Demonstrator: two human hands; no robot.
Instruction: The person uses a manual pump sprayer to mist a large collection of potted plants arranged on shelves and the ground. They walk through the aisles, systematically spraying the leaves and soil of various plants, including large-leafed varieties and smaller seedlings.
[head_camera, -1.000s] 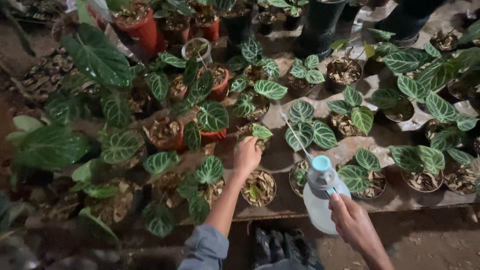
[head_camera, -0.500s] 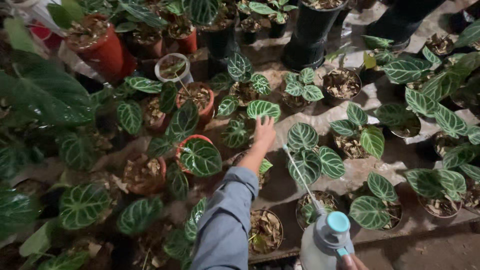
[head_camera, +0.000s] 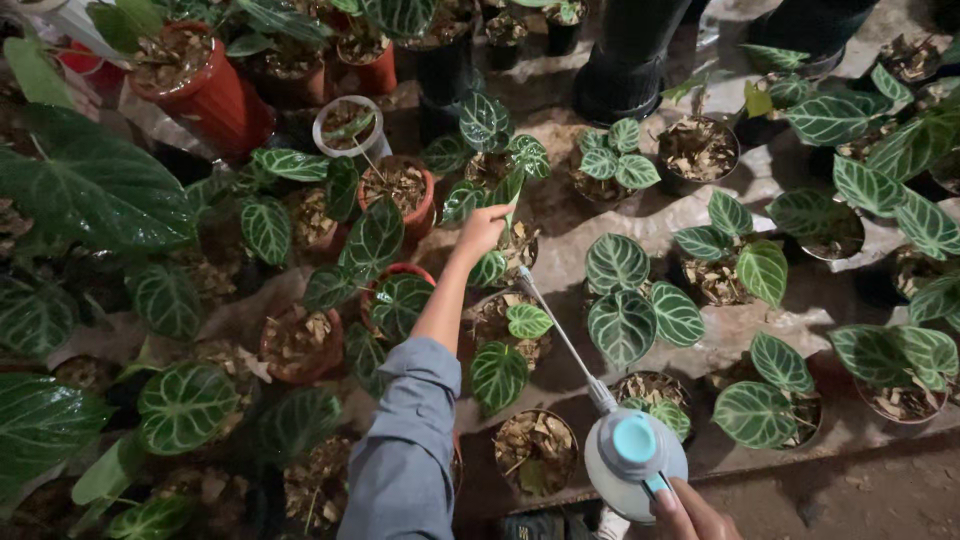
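At the lower right of the frame, the right hand (head_camera: 690, 512) wraps its fingers around the handle of a white pump sprayer (head_camera: 632, 462) with a pale blue cap; only part of the hand shows above the bottom edge. The sprayer's thin wand (head_camera: 558, 333) runs on a long diagonal from the bottle up and to the left, its tip pointing toward the middle of the frame. There the left hand (head_camera: 482, 230), reaching out on a grey-sleeved arm (head_camera: 408, 455), pinches a dark green, white-veined leaf (head_camera: 508, 190) between fingers and thumb, just above the wand's tip. Below that hand sits a small pot (head_camera: 520, 250) filled with dry brown leaf litter. Many more potted plants with heart-shaped veined leaves stand all around on the ground, among them a red pot (head_camera: 205, 95) at the upper left and a black pot (head_camera: 625, 60) at the top centre.
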